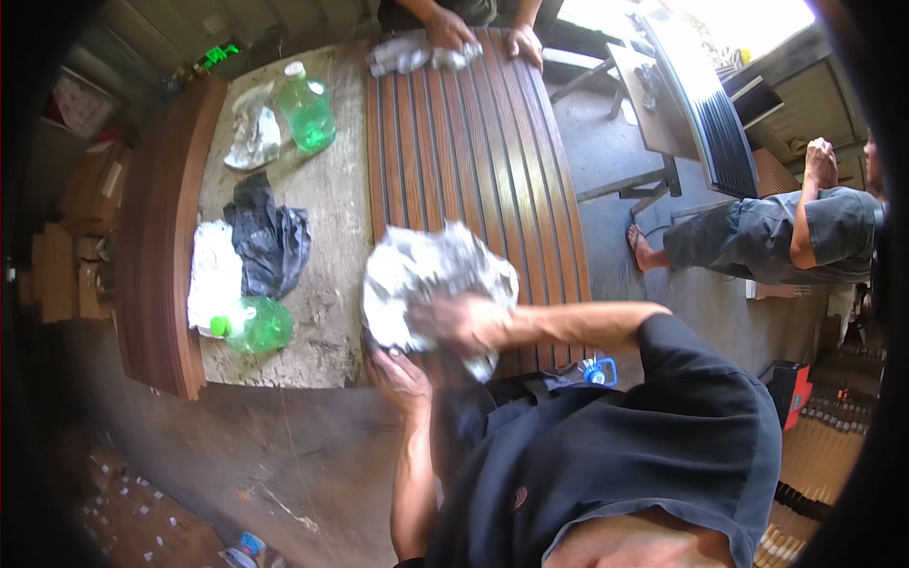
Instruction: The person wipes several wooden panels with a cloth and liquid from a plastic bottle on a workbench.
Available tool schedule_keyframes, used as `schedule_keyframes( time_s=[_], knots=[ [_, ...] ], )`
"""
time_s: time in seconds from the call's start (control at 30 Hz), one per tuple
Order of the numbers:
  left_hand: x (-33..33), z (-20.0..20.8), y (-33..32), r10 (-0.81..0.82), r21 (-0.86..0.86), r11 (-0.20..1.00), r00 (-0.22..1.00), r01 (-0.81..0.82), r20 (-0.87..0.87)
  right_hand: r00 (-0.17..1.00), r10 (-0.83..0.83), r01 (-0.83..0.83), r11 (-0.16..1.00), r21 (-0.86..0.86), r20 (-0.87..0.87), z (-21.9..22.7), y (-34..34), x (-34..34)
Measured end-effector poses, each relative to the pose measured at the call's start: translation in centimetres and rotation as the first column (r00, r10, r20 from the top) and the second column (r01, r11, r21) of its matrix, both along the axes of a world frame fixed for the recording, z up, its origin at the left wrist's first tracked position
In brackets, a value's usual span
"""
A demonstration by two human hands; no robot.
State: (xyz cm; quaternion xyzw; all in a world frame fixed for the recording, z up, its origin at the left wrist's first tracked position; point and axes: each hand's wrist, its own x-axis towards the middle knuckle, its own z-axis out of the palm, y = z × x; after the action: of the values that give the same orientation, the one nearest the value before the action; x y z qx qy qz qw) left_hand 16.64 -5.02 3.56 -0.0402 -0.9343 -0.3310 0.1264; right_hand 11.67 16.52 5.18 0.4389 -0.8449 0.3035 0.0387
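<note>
Workshop clutter is surrounding us: we are standing at a worn grey bench [322,199] with a grooved brown wooden panel [473,161] lying along its right half and a second brown panel [161,227] resting along its left edge.

From the head camera we are looking down at our own arms. Our right hand [461,322] is pressing down on a crumpled white rag [426,275], its fingers [428,315] clenching the cloth against the near end of the grooved panel. Our left hand [398,374] is gripping the near end of that panel just below the rag, fingers curling over the edge.

On the bare part of the bench, to the left of the rag, we are seeing a dark grey cloth [268,237], a white cloth [214,275] beside it, and a green plastic bottle [254,325] lying on its side. Farther off, another green bottle [305,109] is lying near a pale crumpled cloth [254,137].

At the far end, another person's hands [450,30] are holding a second rag [407,55] on the same panel. A seated person [776,232] is resting at the right, well apart from the bench.
</note>
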Motion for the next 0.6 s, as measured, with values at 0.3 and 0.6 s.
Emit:
schedule_keyframes(
  time_s=[0.3,0.6],
  knots=[
    [-0.9,1.3,0.7,-0.011,-0.024,1.000,0.999,0.011,-0.030,0.788,-0.615,0.611,0.773,0.170,-0.030,-2.9,4.7,-22.5],
    [-1.5,1.0,0.2,-0.002,0.002,1.000,0.997,0.003,-0.079,0.994,-0.099,0.101,0.994,0.033,-0.052,-0.6,1.2,-12.4]
  ],
)
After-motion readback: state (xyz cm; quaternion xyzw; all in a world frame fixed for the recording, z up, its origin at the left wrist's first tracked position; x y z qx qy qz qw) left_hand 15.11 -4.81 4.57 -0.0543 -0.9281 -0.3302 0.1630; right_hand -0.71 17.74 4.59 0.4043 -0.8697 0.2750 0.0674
